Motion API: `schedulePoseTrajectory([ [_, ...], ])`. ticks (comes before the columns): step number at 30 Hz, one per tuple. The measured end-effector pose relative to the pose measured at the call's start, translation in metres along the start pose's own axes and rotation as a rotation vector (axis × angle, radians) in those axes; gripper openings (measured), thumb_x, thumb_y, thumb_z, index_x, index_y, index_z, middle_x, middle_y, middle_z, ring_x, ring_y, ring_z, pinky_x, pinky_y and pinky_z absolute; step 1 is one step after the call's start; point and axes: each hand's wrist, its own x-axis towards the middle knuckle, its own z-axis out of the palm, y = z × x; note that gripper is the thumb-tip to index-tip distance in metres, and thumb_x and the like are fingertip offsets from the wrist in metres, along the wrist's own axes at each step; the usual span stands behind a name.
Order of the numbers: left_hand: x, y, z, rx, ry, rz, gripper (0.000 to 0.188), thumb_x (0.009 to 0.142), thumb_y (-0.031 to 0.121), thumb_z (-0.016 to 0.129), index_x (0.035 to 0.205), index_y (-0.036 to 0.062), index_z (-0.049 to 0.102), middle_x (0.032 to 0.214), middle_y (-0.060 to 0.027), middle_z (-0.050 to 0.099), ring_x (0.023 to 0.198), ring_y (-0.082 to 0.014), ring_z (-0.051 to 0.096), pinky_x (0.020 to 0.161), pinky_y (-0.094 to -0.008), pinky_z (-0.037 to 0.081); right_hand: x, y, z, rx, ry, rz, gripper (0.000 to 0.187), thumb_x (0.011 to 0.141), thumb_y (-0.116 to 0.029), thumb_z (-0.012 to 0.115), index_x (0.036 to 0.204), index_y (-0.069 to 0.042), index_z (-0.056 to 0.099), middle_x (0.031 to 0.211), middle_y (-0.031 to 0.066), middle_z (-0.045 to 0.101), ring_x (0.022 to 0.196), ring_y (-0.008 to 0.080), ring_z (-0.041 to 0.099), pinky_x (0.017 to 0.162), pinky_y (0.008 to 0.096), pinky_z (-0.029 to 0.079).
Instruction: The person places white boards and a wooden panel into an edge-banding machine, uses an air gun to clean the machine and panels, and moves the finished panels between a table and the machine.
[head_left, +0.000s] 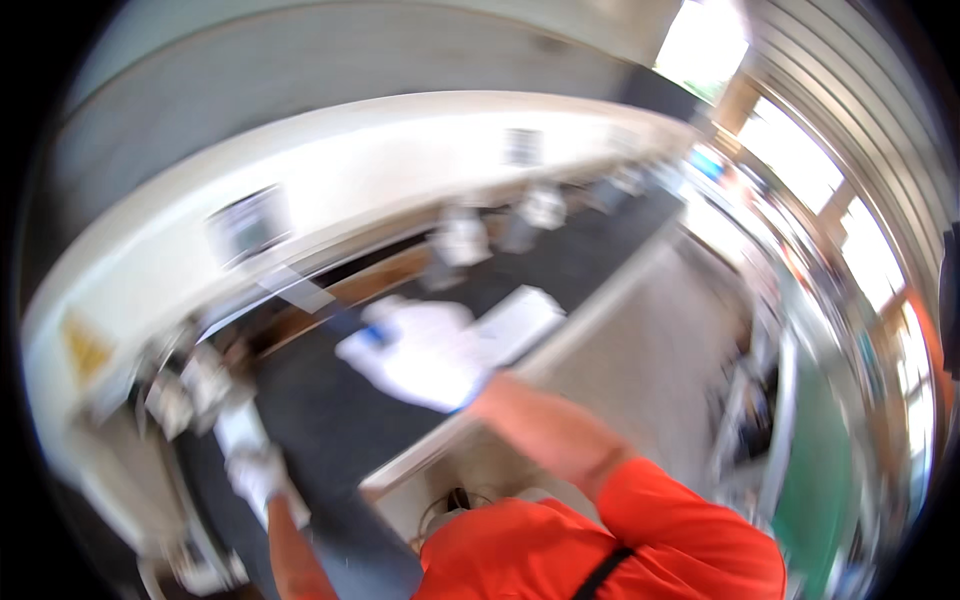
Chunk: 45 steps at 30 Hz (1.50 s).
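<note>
My left hand (255, 474), in a white glove, is at the lower left on a long pale piece (240, 428) lying along the dark worktop. Blur hides whether its fingers wrap round the piece. Toward the middle, my right hand (420, 352), also in a white glove, is above the worktop. At its fingers shows a blue part (377, 335), seemingly the handle of a slim tool; a pale flat strip (300, 291) reaches out beyond it to the left. Just right of this hand lies a white flat block or stack (522, 318).
The dark worktop (330, 420) has a pale front edge (600, 317). Whitish machine fittings (190, 385) stand at the left, with more fittings (462, 236) along the back. A white panel (400, 150) rises behind. Racks (760, 420) and a green surface (815, 450) are at right.
</note>
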Motion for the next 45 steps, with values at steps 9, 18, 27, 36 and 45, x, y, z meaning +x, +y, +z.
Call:
schedulePoseTrajectory([
  [9, -0.003, -0.045, 0.095, 0.314, 0.225, 0.31, 0.061, 0.076, 0.048, 0.07, 0.11, -0.0033, 0.07, 0.105, -0.0239, 0.065, 0.094, -0.0434, 0.066, 0.068, -0.0575, 0.053, -0.168, 0.107, 0.031, 0.186, -0.07, 0.229, 0.032, 0.078, -0.038, 0.074, 0.084, -0.006, 0.072, 0.074, 0.0176, 0.07, 0.069, 0.042, 0.069, 0.066, 0.051, 0.055],
  [18, -0.21, 0.182, 0.073, -0.333, -0.28, 0.952, 0.062, 0.081, 0.046, 0.071, 0.121, 0.0, 0.064, 0.117, -0.0247, 0.06, 0.107, -0.0428, 0.06, 0.081, -0.0545, 0.049, -0.359, 0.132, 0.034, 0.559, -0.096, 0.636, 0.03, 0.074, -0.034, 0.078, 0.088, -0.008, 0.076, 0.083, 0.0178, 0.073, 0.08, 0.0372, 0.071, 0.073, 0.0467, 0.054],
  [27, -0.39, 0.293, 0.035, -0.578, -0.892, 1.224, 0.063, 0.086, 0.044, 0.072, 0.132, 0.0033, 0.059, 0.13, -0.0255, 0.056, 0.12, -0.0422, 0.053, 0.094, -0.0514, 0.044, -0.458, 0.161, -0.023, 0.502, 0.057, 0.82, 0.03, 0.077, -0.036, 0.076, 0.091, -0.009, 0.073, 0.08, 0.0163, 0.072, 0.08, 0.0367, 0.07, 0.072, 0.0475, 0.053],
  [36, -0.476, 0.328, 0.029, -0.513, -1.344, 1.076, 0.067, 0.09, 0.042, 0.072, 0.144, 0.0066, 0.053, 0.143, -0.0263, 0.051, 0.133, -0.0416, 0.046, 0.107, -0.0484, 0.039, -0.55, 0.198, -0.038, 0.388, 0.519, 0.984, 0.032, 0.091, -0.041, 0.075, 0.111, -0.016, 0.071, 0.1, 0.0151, 0.073, 0.095, 0.0384, 0.069, 0.082, 0.0475, 0.054],
  [45, -0.631, 0.309, -0.001, -0.219, -1.732, 0.713, 0.072, 0.095, 0.04, 0.073, 0.155, 0.0099, 0.047, 0.155, -0.027, 0.046, 0.146, -0.0409, 0.04, 0.121, -0.0454, 0.034, -0.735, 0.213, -0.131, 0.898, 1.391, 1.233, 0.045, 0.098, -0.039, 0.078, 0.131, -0.009, 0.07, 0.113, -0.0013, 0.071, 0.103, 0.0103, 0.061, 0.097, 0.0266, 0.048],
])
